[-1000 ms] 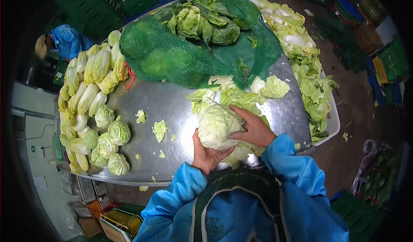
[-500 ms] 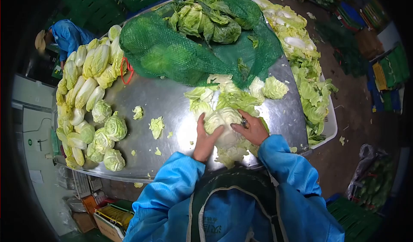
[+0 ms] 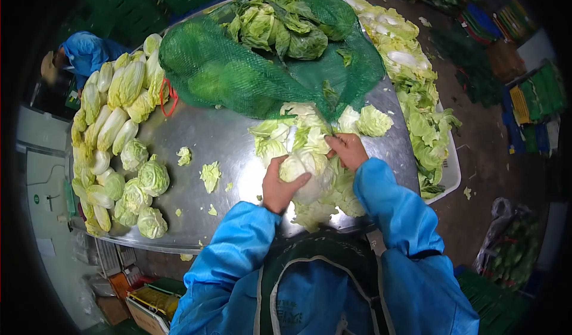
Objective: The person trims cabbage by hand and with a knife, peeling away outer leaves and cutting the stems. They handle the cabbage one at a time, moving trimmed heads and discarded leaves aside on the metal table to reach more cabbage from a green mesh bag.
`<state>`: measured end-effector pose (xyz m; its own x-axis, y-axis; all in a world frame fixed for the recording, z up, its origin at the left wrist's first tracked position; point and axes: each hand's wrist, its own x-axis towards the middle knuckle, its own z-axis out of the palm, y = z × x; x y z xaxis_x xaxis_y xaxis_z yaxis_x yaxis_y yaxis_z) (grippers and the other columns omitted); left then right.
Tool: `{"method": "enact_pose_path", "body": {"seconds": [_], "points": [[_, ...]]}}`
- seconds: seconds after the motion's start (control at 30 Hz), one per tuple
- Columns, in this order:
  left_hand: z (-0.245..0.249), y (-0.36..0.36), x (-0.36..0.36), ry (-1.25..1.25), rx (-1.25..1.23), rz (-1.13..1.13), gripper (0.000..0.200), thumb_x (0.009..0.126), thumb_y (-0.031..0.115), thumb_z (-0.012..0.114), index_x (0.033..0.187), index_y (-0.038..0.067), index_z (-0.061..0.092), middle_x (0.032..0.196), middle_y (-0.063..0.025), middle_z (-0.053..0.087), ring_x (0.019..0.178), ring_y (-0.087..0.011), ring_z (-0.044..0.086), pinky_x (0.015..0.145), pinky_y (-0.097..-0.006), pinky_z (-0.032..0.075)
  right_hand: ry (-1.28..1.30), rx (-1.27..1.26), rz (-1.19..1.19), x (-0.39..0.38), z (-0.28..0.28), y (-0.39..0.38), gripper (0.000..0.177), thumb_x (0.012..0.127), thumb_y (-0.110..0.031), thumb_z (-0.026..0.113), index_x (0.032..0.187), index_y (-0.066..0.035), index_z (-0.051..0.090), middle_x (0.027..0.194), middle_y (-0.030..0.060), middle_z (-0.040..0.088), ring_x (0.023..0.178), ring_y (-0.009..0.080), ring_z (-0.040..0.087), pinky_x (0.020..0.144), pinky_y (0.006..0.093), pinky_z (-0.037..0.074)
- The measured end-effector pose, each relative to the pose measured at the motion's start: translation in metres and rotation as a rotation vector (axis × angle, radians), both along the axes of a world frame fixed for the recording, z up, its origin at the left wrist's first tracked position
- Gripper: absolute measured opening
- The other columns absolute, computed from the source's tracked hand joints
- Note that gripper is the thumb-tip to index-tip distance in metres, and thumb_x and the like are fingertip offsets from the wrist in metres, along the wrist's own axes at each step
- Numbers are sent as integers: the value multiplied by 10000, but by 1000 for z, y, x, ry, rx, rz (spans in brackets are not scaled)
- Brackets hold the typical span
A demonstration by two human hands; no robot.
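A pale, round cabbage [image 3: 310,177] with outer leaves stripped sits on loose leaves near the front of the metal table [image 3: 238,126]. My left hand [image 3: 285,185] grips its left side, thumb across the front and fingers behind. Just beyond and right of the cabbage is my right hand [image 3: 348,149], fingers bent and pressed together; what they hold, if anything, cannot be made out. Torn cabbage leaves [image 3: 271,135] lie behind and around the cabbage. Farther back, a green mesh sack [image 3: 214,67] lies open with leafy cabbages [image 3: 277,28] on and in it.
Trimmed round cabbages [image 3: 154,177] and napa cabbages [image 3: 113,126] line the table's left side. On the right, a white bin [image 3: 451,171] is heaped with leaves [image 3: 423,108]. A person in blue [image 3: 86,49] bends at the far left. Green crates [image 3: 122,13] stand behind.
My right hand has come off the cabbage's right side and moved up and away from me, over the loose leaves. My left hand keeps its hold. The view has shifted slightly.
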<state>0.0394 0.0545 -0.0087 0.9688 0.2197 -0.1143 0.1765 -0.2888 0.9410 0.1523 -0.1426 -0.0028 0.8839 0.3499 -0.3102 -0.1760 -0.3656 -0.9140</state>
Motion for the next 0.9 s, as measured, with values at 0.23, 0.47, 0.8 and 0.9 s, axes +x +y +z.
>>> {"method": "enact_pose_path", "body": {"seconds": [0.23, 0.47, 0.8, 0.9], "points": [[13, 16, -15, 4, 65, -23, 676, 691, 253, 802, 1200, -22, 453, 1088, -205, 584, 1003, -256, 586, 873, -341, 465, -413, 72, 40, -24, 20, 19, 518, 793, -371, 716, 1138, 1, 612, 932, 143, 656, 716, 168, 592, 642, 311, 485], [12, 35, -13, 149, -248, -24, 669, 763, 211, 771, 1298, 8, 426, 1165, -128, 568, 1031, -194, 554, 910, -303, 444, -227, -121, 281, -50, 43, 43, 397, 768, -321, 717, 994, 0, 655, 767, 168, 652, 667, 263, 632, 635, 368, 493], [-45, 66, -31, 439, -883, 190, 591, 946, 507, 427, 1371, 96, 408, 1310, -80, 526, 1168, -223, 533, 991, -380, 421, -261, -83, -23, -64, 14, -5, 675, 770, -295, 755, 1261, 68, 467, 1091, 215, 623, 927, 206, 621, 791, 312, 503], [-19, 50, -22, 568, -1000, 195, 650, 928, 558, 421, 1376, 87, 403, 1336, -77, 505, 1186, -255, 521, 994, -379, 419, -105, 58, 22, -84, 9, 27, 667, 795, -282, 741, 1280, 71, 448, 1102, 202, 620, 947, 182, 609, 800, 296, 501]]}}
